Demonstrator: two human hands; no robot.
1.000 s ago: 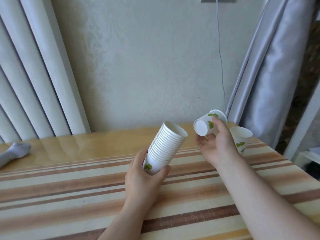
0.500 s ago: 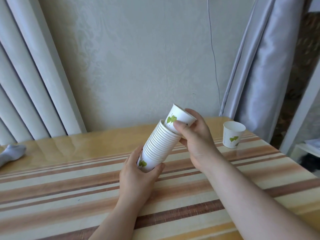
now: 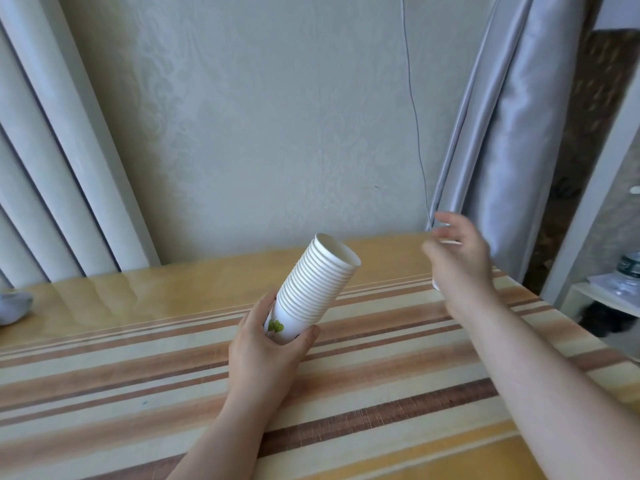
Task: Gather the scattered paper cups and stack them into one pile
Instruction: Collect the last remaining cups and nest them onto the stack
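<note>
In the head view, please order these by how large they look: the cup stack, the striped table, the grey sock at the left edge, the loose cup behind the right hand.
1. Table
2. Cup stack
3. Sock, cut by the frame edge
4. Loose cup, mostly hidden by the right hand, so its rank is unsure.
</note>
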